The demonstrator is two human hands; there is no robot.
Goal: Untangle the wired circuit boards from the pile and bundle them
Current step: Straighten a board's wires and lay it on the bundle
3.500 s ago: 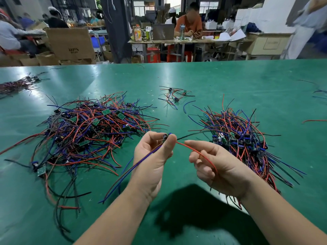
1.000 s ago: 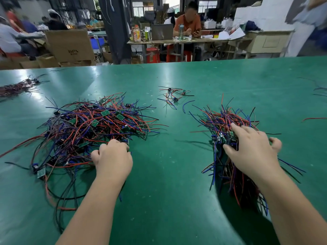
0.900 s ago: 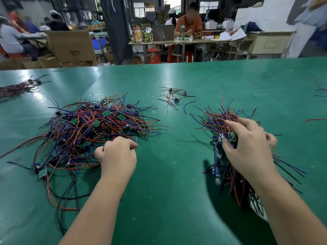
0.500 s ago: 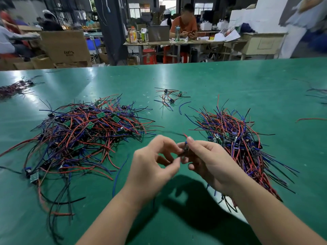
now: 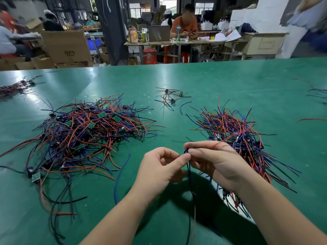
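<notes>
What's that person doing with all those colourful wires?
A person is sorting them on a green table. The left hand and the right hand pinch one wired circuit board between them, its wires dangling. A big tangled pile lies to the left, and a neater heap lies by the right hand.

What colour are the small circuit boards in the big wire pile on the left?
Green; the circuit boards show best in the head view.

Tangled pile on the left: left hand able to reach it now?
Likely yes, but not free: the left hand pinches a wired board with the right hand. Only table and a loose blue wire lie between it and the tangled pile.
</notes>
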